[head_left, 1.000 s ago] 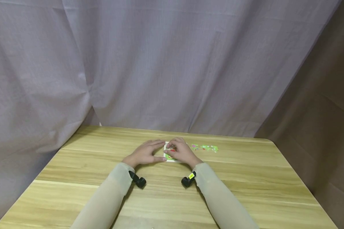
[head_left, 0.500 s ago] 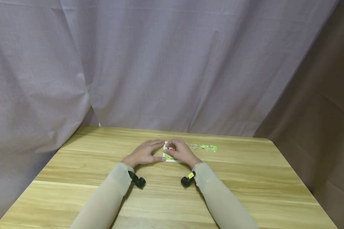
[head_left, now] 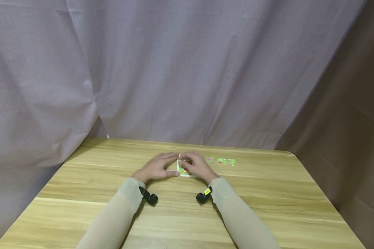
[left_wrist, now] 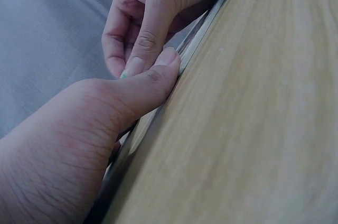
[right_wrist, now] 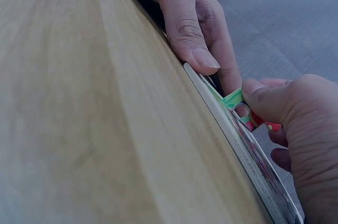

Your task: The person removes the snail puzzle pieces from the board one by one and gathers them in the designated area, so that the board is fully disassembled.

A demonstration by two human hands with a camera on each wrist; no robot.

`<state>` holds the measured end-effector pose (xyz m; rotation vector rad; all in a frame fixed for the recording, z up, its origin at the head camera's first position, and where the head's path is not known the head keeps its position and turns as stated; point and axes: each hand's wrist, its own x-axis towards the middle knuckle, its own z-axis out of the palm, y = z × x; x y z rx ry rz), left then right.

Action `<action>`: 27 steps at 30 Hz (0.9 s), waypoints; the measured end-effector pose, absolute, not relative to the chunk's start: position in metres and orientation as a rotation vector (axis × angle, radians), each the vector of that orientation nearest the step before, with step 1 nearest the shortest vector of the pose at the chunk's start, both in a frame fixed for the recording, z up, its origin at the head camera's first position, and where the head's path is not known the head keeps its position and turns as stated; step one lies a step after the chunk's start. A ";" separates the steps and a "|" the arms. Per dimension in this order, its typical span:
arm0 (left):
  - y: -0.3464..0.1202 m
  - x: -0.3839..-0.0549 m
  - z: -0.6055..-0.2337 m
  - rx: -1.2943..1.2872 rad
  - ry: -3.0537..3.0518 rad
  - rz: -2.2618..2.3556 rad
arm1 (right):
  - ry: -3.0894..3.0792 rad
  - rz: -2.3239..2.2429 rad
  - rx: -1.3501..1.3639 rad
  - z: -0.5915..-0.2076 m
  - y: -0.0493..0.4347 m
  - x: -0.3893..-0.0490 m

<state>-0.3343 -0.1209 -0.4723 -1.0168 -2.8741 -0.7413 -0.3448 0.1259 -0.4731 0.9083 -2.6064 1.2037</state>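
Note:
A thin jigsaw puzzle board [head_left: 185,175] with a white border and a green and red picture lies flat near the back of the table. My left hand [head_left: 157,167] lies along its left edge, fingers straight, with the thumb at the near corner and the fingertips at the far one. Over the board, my right hand [head_left: 196,165] pinches a green and red puzzle piece [right_wrist: 232,99] between thumb and fingers. In the right wrist view that piece is tilted up, its lower part right at the board's surface. The right hand hides much of the picture.
Several loose green puzzle pieces [head_left: 227,161] lie right of the board, one with a pink flower [head_left: 210,159] nearer to it. The wooden table [head_left: 174,214] ends at a grey curtain [head_left: 162,76] behind; a brown curtain [head_left: 346,114] hangs at right.
Both hands stay almost in place. The right fingers have shifted slightly over the board, and the red and green patch between thumb and fingers looks different.

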 end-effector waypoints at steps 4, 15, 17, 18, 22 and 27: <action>-0.121 -0.335 -0.475 -1.019 -2.870 -0.735 | -2.573 1.231 0.925 -0.476 0.125 -0.345; -0.118 -0.333 -0.470 -1.013 -2.880 -0.706 | -2.560 1.188 0.964 -0.473 0.127 -0.346; -0.118 -0.333 -0.470 -1.015 -2.878 -0.708 | -2.552 1.203 0.960 -0.474 0.128 -0.347; -0.118 -0.333 -0.469 -1.016 -2.878 -0.710 | -2.545 1.216 0.956 -0.475 0.128 -0.347; -0.119 -0.333 -0.469 -1.013 -2.879 -0.715 | -2.518 1.273 0.926 -0.475 0.128 -0.348; -0.118 -0.332 -0.469 -1.015 -2.889 -0.697 | -2.506 1.297 0.862 -0.472 0.133 -0.345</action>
